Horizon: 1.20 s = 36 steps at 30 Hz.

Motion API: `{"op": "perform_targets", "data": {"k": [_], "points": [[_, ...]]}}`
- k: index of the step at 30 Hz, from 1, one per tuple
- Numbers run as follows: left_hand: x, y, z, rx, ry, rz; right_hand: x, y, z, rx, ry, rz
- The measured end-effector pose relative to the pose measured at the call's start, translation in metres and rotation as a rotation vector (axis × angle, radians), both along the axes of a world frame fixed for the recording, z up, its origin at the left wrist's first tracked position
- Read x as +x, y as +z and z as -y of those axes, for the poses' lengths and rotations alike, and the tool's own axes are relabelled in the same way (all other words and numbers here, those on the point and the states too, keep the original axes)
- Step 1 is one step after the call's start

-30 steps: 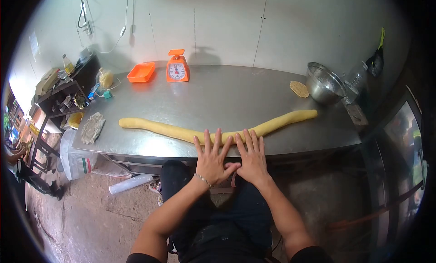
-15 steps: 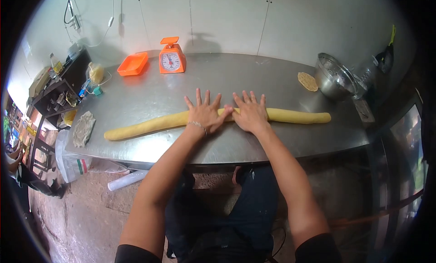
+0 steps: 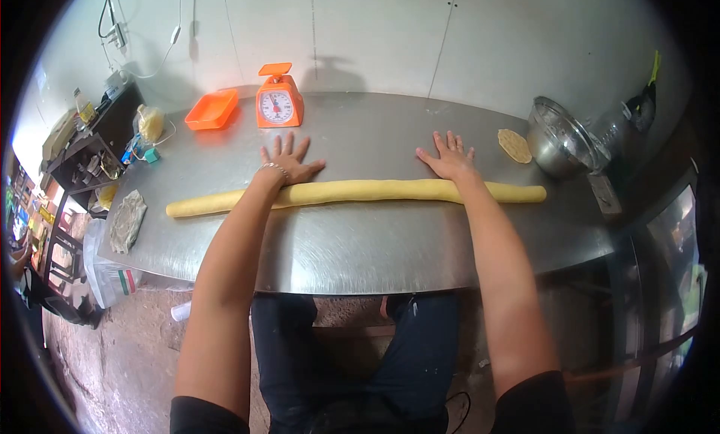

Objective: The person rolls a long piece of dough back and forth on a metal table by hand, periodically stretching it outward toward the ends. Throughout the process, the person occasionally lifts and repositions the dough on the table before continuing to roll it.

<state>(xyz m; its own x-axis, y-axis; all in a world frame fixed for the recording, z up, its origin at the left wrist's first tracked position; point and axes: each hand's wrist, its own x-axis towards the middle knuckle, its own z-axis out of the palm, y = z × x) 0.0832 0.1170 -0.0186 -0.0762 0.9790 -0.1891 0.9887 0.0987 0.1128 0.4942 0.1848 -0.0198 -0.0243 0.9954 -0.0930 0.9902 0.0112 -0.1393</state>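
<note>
A long yellow dough rope stretches from left to right across the metal table. My left hand lies over its left part, fingers spread toward the wall, with a bracelet at the wrist. Toward the rope's right part, my right hand is spread flat in the same way. Both hands reach past the rope, with the wrists and heels of the palms at its far side. Neither hand grasps anything.
At the back stand an orange kitchen scale and an orange tray. A steel bowl and a flat round piece of dough are at the right. A crumpled cloth lies on the left edge, beside a dark shelf.
My hands have moved apart from the middle, the left one leftward and the right one rightward, and farther toward the wall. The dough rope now lies straighter.
</note>
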Motion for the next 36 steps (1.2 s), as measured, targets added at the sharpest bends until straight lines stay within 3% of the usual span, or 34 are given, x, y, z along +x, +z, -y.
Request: {"op": "perform_targets", "data": {"k": [10,17,23,28,36], "points": [[0.004,0.013,0.11,-0.028,0.035,0.017,0.013,0.025,0.111,0.005,0.002,-0.046],[0.006,0.013,0.198,0.176,-0.071,-0.052,0.038,0.028,0.216,0.095,0.115,-0.012],[0.004,-0.007,0.279,0.526,-0.13,-0.095,0.067,-0.007,0.304,0.595,0.23,-0.016],[-0.002,-0.009,0.277,0.524,-0.145,-0.091,0.072,-0.009,0.284,0.577,0.211,0.021],[-0.026,0.015,0.158,0.169,-0.066,0.012,0.06,0.025,0.17,0.17,0.059,-0.051]]}}
